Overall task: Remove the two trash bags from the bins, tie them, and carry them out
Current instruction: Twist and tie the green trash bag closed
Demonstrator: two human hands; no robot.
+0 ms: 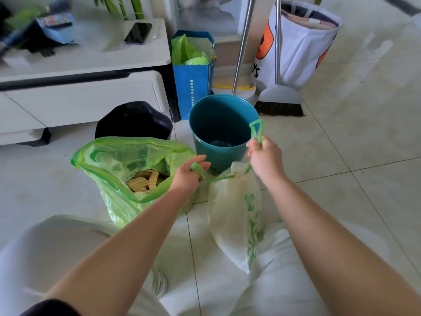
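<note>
A white trash bag (pixel 234 215) with green print stands on the floor between my knees, its mouth cinched shut. My left hand (pixel 189 176) grips one green drawstring loop and my right hand (pixel 265 159) grips the other (pixel 256 130), pulled up and apart. To the left sits a green trash bag (pixel 118 201), mouth open, with tan cardboard pieces inside. Behind them stand a teal bin (pixel 222 133) with no liner and a black bin (pixel 134 120).
A white low cabinet (pixel 91 87) runs along the left with a phone on top. A blue paper bag (pixel 193 83), a broom (pixel 279 106), a dustpan pole and a large white fabric bag (pixel 300 49) stand behind the bins. Tiled floor extends to the right.
</note>
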